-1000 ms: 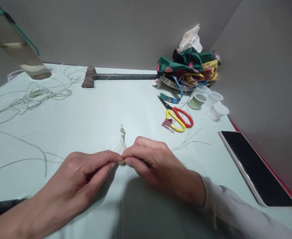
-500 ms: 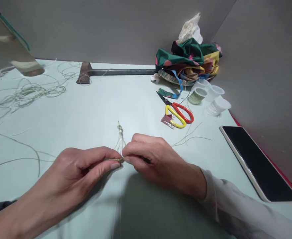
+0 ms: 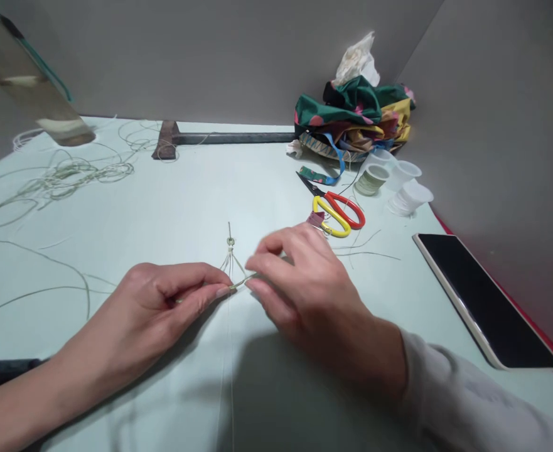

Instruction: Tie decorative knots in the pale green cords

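Drawn apart since the earlier frame: right hand [image 3: 309, 282], now a little farther up and to the right of left hand [image 3: 163, 307]. Pinched between left thumb and forefinger: pale green cord [image 3: 240, 284], running across toward the right fingertips. Impossible to tell, because of blur, whether clasped firmly there or only passing between them. Just beyond the fingertips, on or slightly above the pale table [image 3: 182, 201]: small knotted piece [image 3: 230, 249], with thin strands [image 3: 230, 260] spreading back toward the hands. Probably very light, soft and limp, perhaps somewhat slippery, easy to tangle. Better to take hold close to the knots, with fingertips only, and to pull gently. Near, beyond the right hand: scissors [image 3: 341, 204].
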The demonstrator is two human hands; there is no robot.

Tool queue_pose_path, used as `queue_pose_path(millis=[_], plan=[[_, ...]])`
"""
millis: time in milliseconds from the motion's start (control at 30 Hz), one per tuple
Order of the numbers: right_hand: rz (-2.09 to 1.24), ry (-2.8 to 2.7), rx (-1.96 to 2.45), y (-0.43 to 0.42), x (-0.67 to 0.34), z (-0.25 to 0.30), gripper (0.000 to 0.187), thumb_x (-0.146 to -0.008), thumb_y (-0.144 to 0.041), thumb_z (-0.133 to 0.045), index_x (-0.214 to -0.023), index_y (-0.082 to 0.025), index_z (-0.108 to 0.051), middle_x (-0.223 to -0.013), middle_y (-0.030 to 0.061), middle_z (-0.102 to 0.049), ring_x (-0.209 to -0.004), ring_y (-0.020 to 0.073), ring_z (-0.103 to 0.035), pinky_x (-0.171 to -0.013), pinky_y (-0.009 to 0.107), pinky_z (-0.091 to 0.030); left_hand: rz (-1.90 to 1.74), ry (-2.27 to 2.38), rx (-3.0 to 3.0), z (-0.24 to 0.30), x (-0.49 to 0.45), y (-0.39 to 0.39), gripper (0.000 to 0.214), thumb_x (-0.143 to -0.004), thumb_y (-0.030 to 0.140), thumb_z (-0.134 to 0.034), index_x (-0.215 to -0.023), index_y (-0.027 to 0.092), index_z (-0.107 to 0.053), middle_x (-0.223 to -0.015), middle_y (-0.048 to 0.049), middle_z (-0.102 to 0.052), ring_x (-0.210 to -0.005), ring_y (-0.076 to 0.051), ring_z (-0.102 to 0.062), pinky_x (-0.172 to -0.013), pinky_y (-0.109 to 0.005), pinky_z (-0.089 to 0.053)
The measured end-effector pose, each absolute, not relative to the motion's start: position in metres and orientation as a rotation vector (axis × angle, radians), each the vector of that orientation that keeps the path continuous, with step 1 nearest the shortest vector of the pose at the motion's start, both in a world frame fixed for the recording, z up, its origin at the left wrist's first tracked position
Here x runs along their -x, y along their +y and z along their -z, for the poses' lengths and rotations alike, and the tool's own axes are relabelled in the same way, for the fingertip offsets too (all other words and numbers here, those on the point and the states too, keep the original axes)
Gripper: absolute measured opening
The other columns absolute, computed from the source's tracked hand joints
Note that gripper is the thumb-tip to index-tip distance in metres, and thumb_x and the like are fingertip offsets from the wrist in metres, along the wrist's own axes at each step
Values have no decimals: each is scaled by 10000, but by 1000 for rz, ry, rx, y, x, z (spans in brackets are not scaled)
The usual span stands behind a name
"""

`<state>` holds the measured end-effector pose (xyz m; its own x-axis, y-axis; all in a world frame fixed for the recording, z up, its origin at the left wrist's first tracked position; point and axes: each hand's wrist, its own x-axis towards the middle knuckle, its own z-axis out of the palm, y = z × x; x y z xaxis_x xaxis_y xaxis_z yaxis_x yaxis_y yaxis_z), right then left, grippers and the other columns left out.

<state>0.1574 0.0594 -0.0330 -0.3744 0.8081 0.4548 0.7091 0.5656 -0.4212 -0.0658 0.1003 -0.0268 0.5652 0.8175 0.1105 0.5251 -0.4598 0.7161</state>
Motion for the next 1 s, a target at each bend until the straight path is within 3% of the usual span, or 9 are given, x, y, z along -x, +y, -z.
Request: queue_pose_path(millis=[133, 233, 367, 533, 667, 900, 1000], plan=[[-377, -2269, 1340, 31, -143, 20, 163, -951, -139, -634, -795, -180, -659, -873, 53, -677, -757, 203, -554, -709, 382, -438, -563, 1077, -2117, 28, 67, 101, 310, -992, 378, -583, -841, 298, -842, -723, 32, -827, -584, -168, -737, -488, -183, -530], [-496, -2360, 1438, 20, -132, 20, 83, -912, -211, -714, -853, -184, -663, -896, 62, -691, -751, 220, -562, -712, 409, -447, -549, 1051, -2135, 29, 66, 101, 310, -994, 362, -573, -851, 297, -839, -749, 28, -838, -620, -181, -768, -467, -186, -517], [-582, -2480, 1563, 23, -127, 22, 26, -898, -169, -650, -903, -193, -639, -955, 96, -689, -811, 257, -587, -755, 450, -456, -553, 1030, -2174, 31, 67, 101, 303, -986, 337, -566, -845, 297, -830, -706, 46, -822, -582, -162, -749, -487, -181, -521], [-588, -2596, 1554, 28, -131, 20, 206, -757, -99, -657, -932, -200, -617, -970, 115, -685, -872, 281, -613, -770, 447, -462, -551, 1015, -2211, 29, 67, 99, 308, -976, 339, -571, -829, 265, -832, -663, 30, -804, -530, -158, -725, -471, -193, -496], [-479, -2706, 1594, 29, -133, 17, 300, -605, -52, -636, -859, -207, -604, -873, 105, -677, -790, 267, -620, -709, 420, -438, -534, 1031, -2200, 28, 66, 99, 334, -984, 364, -561, -812, 270, -832, -642, 27, -790, -514, -162, -713, -450, -202, -479], [-303, -2709, 1574, 27, -142, 13, 181, -627, -76, -643, -746, -208, -612, -657, 69, -611, -568, 217, -521, -542, 384, -320, -536, 1100, -2112, 30, 68, 100, 324, -976, 400, -593, -799, 282, -837, -692, 16, -812, -576, -186, -735, -440, -201, -483], [-169, -2495, 1472, 22, -136, 19, 145, -732, -65, -675, -744, -203, -631, -680, 52, -645, -563, 201, -532, -538, 372, -353, -553, 1099, -2085, 30, 69, 100, 309, -968, 399, -605, -799, 290, -840, -709, 19, -822, -600, -187, -746, -450, -195, -494]])
